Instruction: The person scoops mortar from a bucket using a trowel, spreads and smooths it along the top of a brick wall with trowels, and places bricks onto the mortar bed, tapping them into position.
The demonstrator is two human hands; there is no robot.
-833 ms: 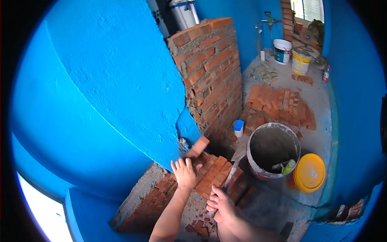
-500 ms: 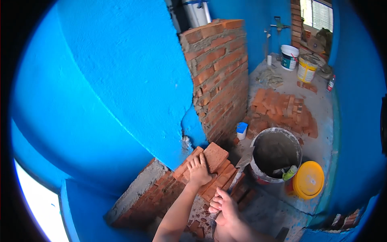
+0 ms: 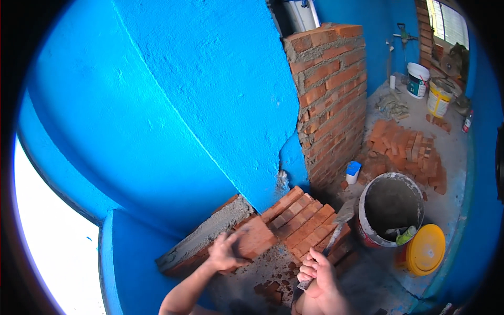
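A red brick [image 3: 257,238] is in my left hand [image 3: 223,255], which grips its left end with fingers over the top and thumb at the near side. It is held close to the low brick wall [image 3: 197,239], whose top carries a bed of grey mortar. My right hand [image 3: 317,275] is closed around the handle of a trowel [image 3: 344,214]; the mortar-smeared blade points up and away. Between the hands and the blue wall lies a stack of red bricks [image 3: 302,218], set side by side, just beyond my right hand.
Right of the stack stands a bucket of grey mortar [image 3: 391,205] with a green-handled tool in it, beside a yellow-lidded bucket [image 3: 426,249]. Farther back are a brick pile [image 3: 409,149], a blue-topped white container [image 3: 353,171] and a tall brick wall end [image 3: 333,89]. Rubble [image 3: 270,291] litters the floor.
My left hand has lifted a brick off the stack and carried it left toward the mortared low wall. My right hand keeps the trowel. The view has swung left.
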